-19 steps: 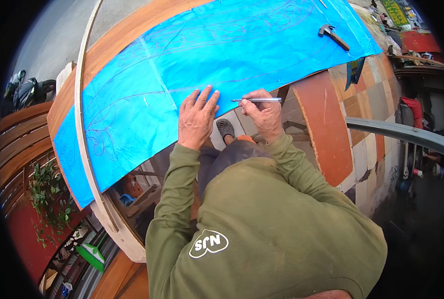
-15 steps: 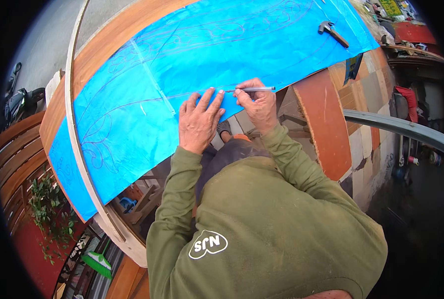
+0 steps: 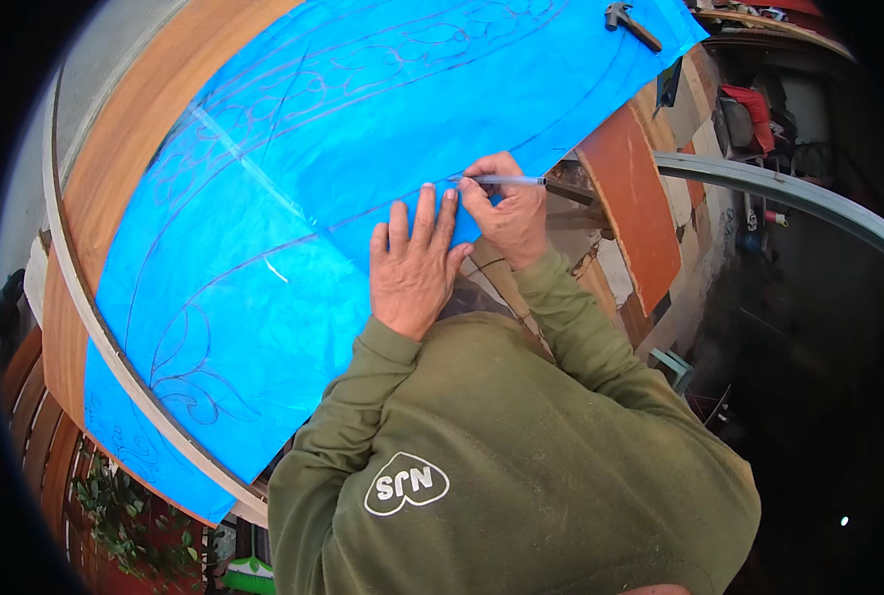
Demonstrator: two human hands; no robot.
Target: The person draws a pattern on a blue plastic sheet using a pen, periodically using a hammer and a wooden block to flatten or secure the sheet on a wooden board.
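The sheet (image 3: 353, 164) spreads ahead of the hands and mostly off to their left, its long axis running from lower left to upper right, with its near edge passing by the right wrist. The left hand (image 3: 414, 273) lies open on it, palm down, fingers a little apart and pointing away from the body. Just beside its index fingertip sits the tip of the pen (image 3: 509, 180), whose long axis runs almost level from left to right; the tip is at the drawn line (image 3: 362, 214), though whether it presses on the sheet is too fine to tell. The right hand (image 3: 509, 213) grips the pen between thumb and fingers, close to the tip, so it is the nearer hand to the line's run toward the upper right. Counted from left to right, there are one strip (image 3: 111, 354), curving across the sheet's left end; one worktop (image 3: 134, 149) of brown wood beneath; one sheet; one band of tape (image 3: 253, 172) crossing it; two hands; one pen; one hammer (image 3: 640, 33), resting at the sheet's upper right, well apart from both hands; one board (image 3: 640, 208), right of the right hand; and one rail (image 3: 789, 186), farther right.
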